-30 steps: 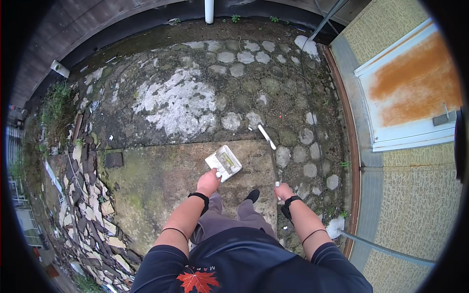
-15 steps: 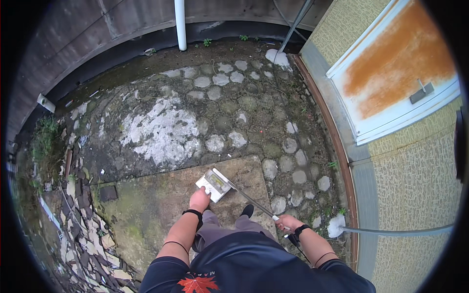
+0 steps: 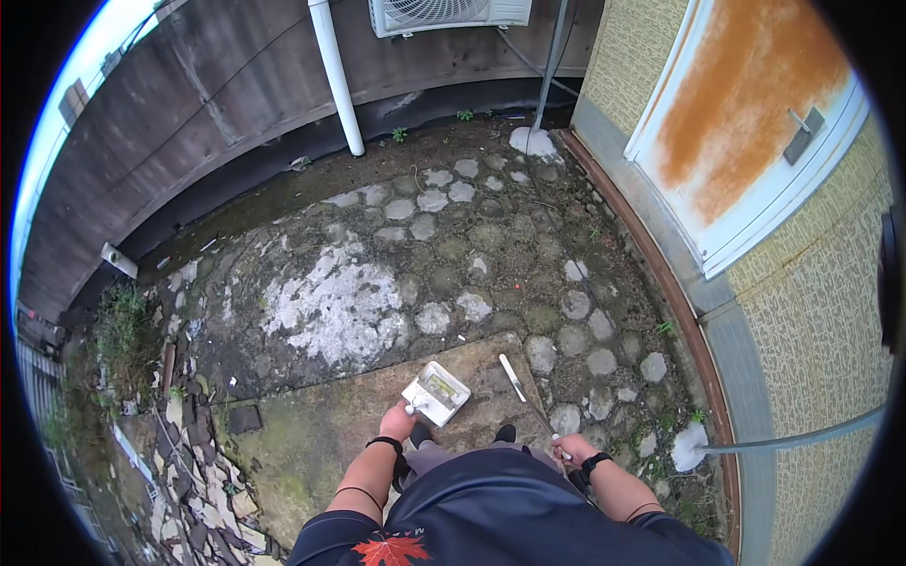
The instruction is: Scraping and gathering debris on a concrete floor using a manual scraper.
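Nearest the camera: dark top with a red leaf print [image 3: 392, 550], both forearms entering from the lower edge, a black band on each wrist.

Left hand [image 3: 398, 423] is closed on the near edge of a white dustpan [image 3: 436, 392]; the pan is held low, tilted, over a mossy concrete slab [image 3: 302, 443]. Some pale debris is seen inside the pan; what it is cannot be told.

Right hand [image 3: 569, 447] is closed around a thin long handle [image 3: 540, 422], which runs up and to the left to a narrow white head [image 3: 511, 376]. The head is seen just right of the dustpan, apart from it, at the slab's far edge. The type of tool cannot be told at this size.

A dark shoe tip [image 3: 506, 433] is visible between the hands.

Left of the slab: loose broken stone pieces [image 3: 203, 481] and weeds [image 3: 123, 325].

Beyond the slab: round paving stones set in dark soil, with a large whitish patch [image 3: 330, 307] at mid-ground.

Right side: yellow textured wall [image 3: 821, 311] with a white-framed, rust-stained panel [image 3: 755, 123]. A thin pipe [image 3: 802, 439] is seen running from the wall to a white blob at ground level.

Far end: white downpipe [image 3: 335, 75] against a dark fence [image 3: 189, 141], outdoor fan unit [image 3: 444, 14] at the top edge.
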`<act>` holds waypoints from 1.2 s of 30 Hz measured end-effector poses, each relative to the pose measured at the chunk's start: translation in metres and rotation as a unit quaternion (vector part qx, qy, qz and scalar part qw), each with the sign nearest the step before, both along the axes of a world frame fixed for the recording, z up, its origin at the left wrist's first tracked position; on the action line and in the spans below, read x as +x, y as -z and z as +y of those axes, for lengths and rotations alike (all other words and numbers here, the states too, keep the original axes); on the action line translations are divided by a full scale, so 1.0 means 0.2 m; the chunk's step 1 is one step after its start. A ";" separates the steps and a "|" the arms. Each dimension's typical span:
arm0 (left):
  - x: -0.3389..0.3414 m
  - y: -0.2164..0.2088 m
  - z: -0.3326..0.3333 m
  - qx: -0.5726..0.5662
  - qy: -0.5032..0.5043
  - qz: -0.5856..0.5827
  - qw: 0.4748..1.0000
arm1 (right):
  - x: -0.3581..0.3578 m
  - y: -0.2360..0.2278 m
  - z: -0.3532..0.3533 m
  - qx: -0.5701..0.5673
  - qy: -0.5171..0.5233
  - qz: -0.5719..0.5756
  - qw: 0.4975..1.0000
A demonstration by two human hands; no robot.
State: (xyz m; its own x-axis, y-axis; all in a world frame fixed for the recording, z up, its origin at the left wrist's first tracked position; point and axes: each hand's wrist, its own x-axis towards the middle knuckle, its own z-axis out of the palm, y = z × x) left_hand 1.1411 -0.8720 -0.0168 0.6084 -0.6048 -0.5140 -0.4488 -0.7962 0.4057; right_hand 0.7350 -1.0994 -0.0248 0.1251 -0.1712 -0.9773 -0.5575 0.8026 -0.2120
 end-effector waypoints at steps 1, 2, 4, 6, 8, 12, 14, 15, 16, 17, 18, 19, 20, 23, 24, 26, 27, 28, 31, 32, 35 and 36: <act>-0.02 0.00 -0.01 -0.008 -0.009 -0.007 1.000 | -0.01 0.03 -0.04 0.000 -0.013 -0.021 1.000; -0.04 0.00 -0.03 0.003 0.005 -0.014 1.000 | -0.01 0.05 -0.07 -0.017 -0.034 -0.011 0.999; -0.08 0.00 -0.06 0.026 0.016 -0.022 0.999 | -0.01 0.07 -0.12 -0.033 -0.066 0.000 0.997; -0.11 -0.01 -0.10 0.009 -0.004 -0.033 0.999 | 0.01 0.08 -0.15 -0.070 -0.178 0.006 0.981; -0.12 0.00 -0.11 0.009 -0.023 -0.036 0.999 | 0.04 0.06 -0.16 -0.103 -0.252 0.014 0.962; -0.13 0.03 -0.09 0.008 -0.053 -0.041 0.998 | 0.17 -0.01 -0.22 -0.134 -0.440 0.031 0.887; -0.11 0.05 -0.06 0.001 -0.063 -0.036 0.997 | 0.26 -0.04 -0.19 -0.136 -0.533 0.032 0.835; -0.10 0.06 -0.03 0.010 -0.066 -0.027 0.997 | 0.34 -0.05 -0.16 -0.138 -0.550 0.022 0.823; -0.07 0.07 -0.01 -0.006 -0.065 -0.019 0.998 | 0.41 -0.06 -0.14 -0.142 -0.582 0.036 0.800; -0.05 0.07 0.02 -0.008 -0.073 -0.014 0.997 | 0.47 -0.10 -0.11 -0.140 -0.575 0.016 0.806; -0.02 0.08 0.06 -0.010 -0.066 -0.012 0.998 | 0.55 -0.13 -0.07 -0.114 -0.580 0.024 0.806; 0.02 0.07 0.10 0.001 -0.058 -0.005 0.998 | 0.63 -0.16 -0.02 -0.087 -0.585 0.033 0.806; 0.04 0.07 0.12 -0.014 -0.053 -0.003 0.998 | 0.70 -0.21 0.01 -0.083 -0.627 0.011 0.774; 0.12 0.05 0.17 -0.012 -0.037 0.038 0.999 | 0.87 -0.28 0.15 -0.095 -0.635 -0.008 0.767; 0.15 0.04 0.18 -0.026 -0.037 0.038 0.998 | 0.89 -0.30 0.20 -0.129 -0.642 -0.052 0.754; 0.21 0.02 0.20 -0.034 -0.025 0.048 0.998 | 0.91 -0.29 0.29 -0.124 -0.588 -0.026 0.799; 0.25 0.01 0.20 -0.031 -0.028 0.054 0.998 | 0.90 -0.27 0.34 -0.142 -0.550 0.008 0.823; 0.27 0.01 0.19 -0.027 -0.022 0.062 0.997 | 0.88 -0.26 0.38 -0.124 -0.483 0.027 0.867; 0.35 0.03 0.17 -0.048 -0.016 0.064 0.997 | 0.76 -0.22 0.47 -0.078 -0.410 0.033 0.908; 0.37 0.05 0.16 -0.049 -0.008 0.065 0.997 | 0.71 -0.21 0.51 -0.071 -0.365 0.052 0.927; 0.43 0.09 0.14 -0.059 -0.010 0.045 0.997 | 0.55 -0.25 0.62 -0.072 -0.267 0.025 0.961; 0.44 0.11 0.14 -0.063 0.004 0.042 0.997 | 0.50 -0.26 0.66 -0.073 -0.244 0.027 0.967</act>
State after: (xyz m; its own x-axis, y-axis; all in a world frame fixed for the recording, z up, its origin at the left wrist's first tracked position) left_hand 1.2291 -0.8443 -0.0381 0.5608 -0.6732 -0.4819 -0.4157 -0.7324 0.5392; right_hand 0.8355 -0.9684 0.0272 0.1755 -0.2411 -0.9545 -0.8759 0.4044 -0.2632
